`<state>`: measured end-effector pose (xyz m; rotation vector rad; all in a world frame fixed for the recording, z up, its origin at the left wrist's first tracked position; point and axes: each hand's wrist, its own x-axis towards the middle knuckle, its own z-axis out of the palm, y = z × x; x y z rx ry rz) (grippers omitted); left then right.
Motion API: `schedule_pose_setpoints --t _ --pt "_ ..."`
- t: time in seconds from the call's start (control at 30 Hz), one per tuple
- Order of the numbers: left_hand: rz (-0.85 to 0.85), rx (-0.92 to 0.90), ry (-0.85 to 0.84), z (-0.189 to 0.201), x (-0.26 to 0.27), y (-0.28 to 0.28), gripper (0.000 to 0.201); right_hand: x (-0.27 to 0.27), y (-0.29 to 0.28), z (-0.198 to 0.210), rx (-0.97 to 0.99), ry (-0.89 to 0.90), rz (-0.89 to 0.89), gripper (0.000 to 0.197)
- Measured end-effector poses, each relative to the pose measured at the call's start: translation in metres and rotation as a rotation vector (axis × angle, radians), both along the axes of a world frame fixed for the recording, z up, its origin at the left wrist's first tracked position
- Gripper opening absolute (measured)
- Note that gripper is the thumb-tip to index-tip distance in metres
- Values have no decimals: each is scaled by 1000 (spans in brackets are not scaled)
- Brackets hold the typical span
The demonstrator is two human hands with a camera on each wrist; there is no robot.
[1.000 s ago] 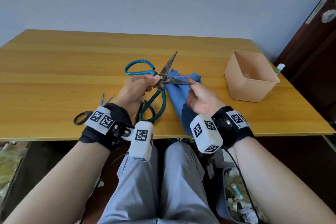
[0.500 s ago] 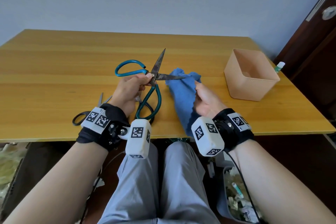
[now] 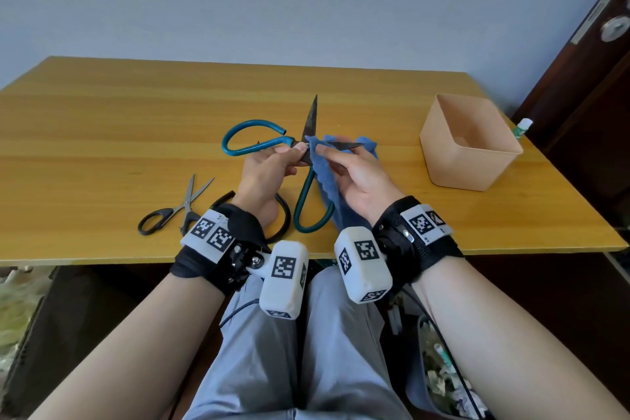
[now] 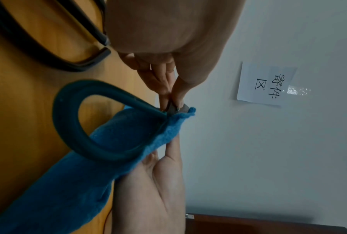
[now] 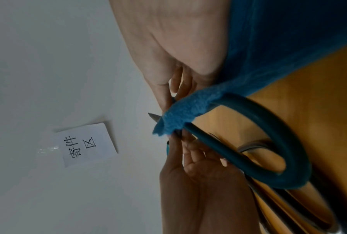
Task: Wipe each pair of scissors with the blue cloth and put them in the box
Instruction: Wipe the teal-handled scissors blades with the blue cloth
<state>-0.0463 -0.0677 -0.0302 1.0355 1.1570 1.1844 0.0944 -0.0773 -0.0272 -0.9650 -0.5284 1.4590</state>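
Note:
The teal-handled scissors are held above the table with blades spread wide; one blade points up and away, the other to the right. My left hand pinches them at the pivot. My right hand holds the blue cloth folded round the base of the rightward blade, whose tip sticks out past the cloth. In the left wrist view the teal handle loop lies against the blue cloth. The right wrist view shows the blue cloth wrapped over the blade. The beige box stands open at the right.
Small black-handled scissors lie on the wooden table left of my left wrist. Another black-handled pair lies partly hidden under my left wrist. A small bottle stands behind the box. The table's front edge is near my wrists.
My right hand has brought the cloth left onto the rightward blade, near the pivot. The scissors have shifted slightly right and their blades stay spread.

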Motion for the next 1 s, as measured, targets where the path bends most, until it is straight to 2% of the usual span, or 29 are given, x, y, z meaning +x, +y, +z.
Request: schedule_pose_setpoints --t 0.07,0.2,0.27,0.4,0.6,0.7,0.77,0.9,1.0 --pt "21 -1 -18 2 1 -1 29 0 1 -1 -17 -37 -26 34" --pt "51 -1 -47 2 2 -3 31 2 0 -1 -11 -4 -35 23" --pt "50 6 -35 3 4 -5 31 1 0 -3 -22 -21 -44 28" --pt "40 4 -24 3 5 -6 30 -2 1 -3 -37 -47 -94 52" --pt "67 0 -15 4 1 -4 33 -1 3 -8 -17 25 -98 49" --pt "57 7 -2 2 0 -6 34 0 3 -8 -22 4 -109 53" --pt "50 6 -5 1 -2 -7 32 0 3 -7 -26 3 -115 49" --pt "41 21 -17 1 -4 -10 33 -2 -1 -10 -13 57 -101 26" --pt "37 46 -4 0 -7 -13 37 -6 -5 -14 -5 87 -131 25"
